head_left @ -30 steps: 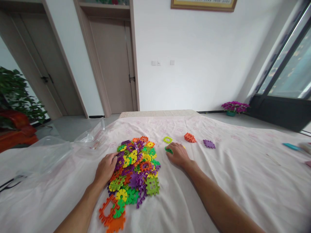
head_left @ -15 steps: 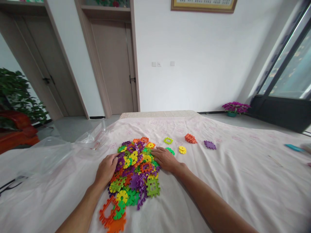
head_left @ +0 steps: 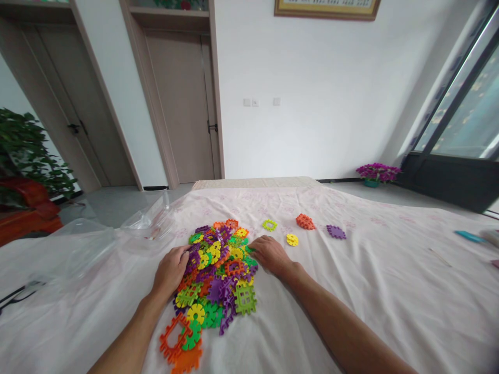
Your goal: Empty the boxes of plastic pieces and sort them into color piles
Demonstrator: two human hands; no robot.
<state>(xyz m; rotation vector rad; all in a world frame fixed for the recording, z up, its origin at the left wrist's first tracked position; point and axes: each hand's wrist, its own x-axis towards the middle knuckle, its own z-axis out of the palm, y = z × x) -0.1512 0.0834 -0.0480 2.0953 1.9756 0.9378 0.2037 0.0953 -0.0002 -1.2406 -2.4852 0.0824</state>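
A heap of interlocking plastic building pieces (head_left: 214,254) in purple, orange, yellow and green lies on the cloth. My left hand (head_left: 171,267) rests along its left side, fingers stretched forward against the pieces and their tips partly hidden. My right hand (head_left: 270,254) lies at the right edge, palm down, with slightly bent fingers touching green pieces there; nothing is plainly gripped. At the near end are an orange frame piece (head_left: 168,340) and a green disc (head_left: 192,335). A green square grid piece (head_left: 245,299) sits at the lower right of the heap.
Beyond my right hand lie a yellow disc (head_left: 292,239), a lime ring piece (head_left: 269,225), orange pieces (head_left: 305,222) and a purple piece (head_left: 336,231). A clear plastic container (head_left: 150,223) and dark-framed glasses (head_left: 19,296) are on the left. A blue item (head_left: 470,236) lies far right.
My right hand has drawn slightly right, off the heap's top to its edge, its fingers more bent. The green disc seen behind it is now out of sight. My left hand has stayed put.
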